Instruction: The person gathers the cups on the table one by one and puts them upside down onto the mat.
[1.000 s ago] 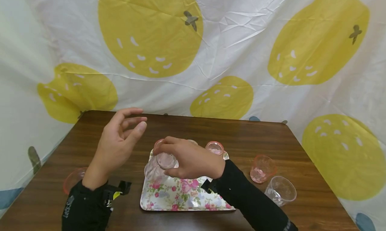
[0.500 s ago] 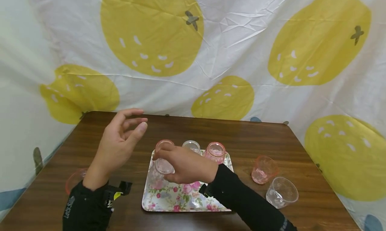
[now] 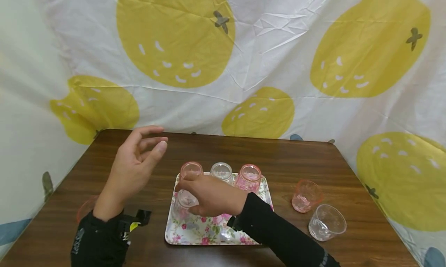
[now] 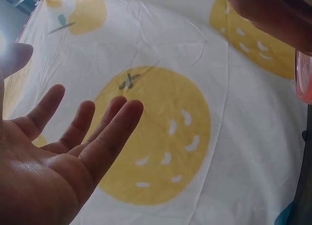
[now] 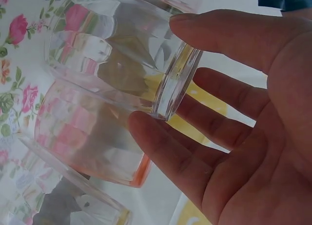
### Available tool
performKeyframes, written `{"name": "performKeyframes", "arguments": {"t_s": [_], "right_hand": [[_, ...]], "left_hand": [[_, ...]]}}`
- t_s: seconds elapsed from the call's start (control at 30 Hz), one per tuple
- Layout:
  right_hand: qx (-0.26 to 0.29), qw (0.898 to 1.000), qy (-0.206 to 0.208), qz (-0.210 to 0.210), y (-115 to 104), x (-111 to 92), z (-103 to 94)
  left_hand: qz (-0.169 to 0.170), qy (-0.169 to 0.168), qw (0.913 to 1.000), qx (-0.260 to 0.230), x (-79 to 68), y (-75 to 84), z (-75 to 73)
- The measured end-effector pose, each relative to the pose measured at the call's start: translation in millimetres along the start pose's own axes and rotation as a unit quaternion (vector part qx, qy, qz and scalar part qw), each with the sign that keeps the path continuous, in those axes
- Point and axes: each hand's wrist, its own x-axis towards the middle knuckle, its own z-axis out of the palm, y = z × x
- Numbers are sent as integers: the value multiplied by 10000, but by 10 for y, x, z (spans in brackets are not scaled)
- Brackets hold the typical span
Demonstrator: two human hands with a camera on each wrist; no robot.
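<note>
My right hand [image 3: 216, 197] pinches the base end of a clear glass [image 3: 185, 201], which stands upside down at the left of the floral tray [image 3: 193, 234]. In the right wrist view, thumb and finger sit on opposite sides of this faceted glass [image 5: 107, 54], its rim close to the tray. Along the tray's back edge stand three more upturned glasses: a pink one [image 3: 191, 167], a clear one [image 3: 221, 171] and another pink one [image 3: 249, 178]. My left hand [image 3: 134, 168] is raised left of the tray, fingers relaxed, holding nothing.
Right of the tray, a pink glass [image 3: 306, 196] and a clear glass [image 3: 326, 223] stand on the brown table [image 3: 278, 158]. Another pink glass [image 3: 85, 209] is partly hidden behind my left forearm. A lemon-print cloth [image 3: 195, 108] hangs behind the table.
My right hand has brought the clear glass down and slightly toward me, onto the tray's left side. The back row of glasses shows more fully. My left hand has barely moved.
</note>
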Motion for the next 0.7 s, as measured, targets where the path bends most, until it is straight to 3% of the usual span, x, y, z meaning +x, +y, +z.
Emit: {"name": "performKeyframes", "arguments": {"t_s": [0.7], "right_hand": [[-54,9999,23,101,-53,73,103]], "left_hand": [[-101,145,9996,235,-41,13,-112]]}}
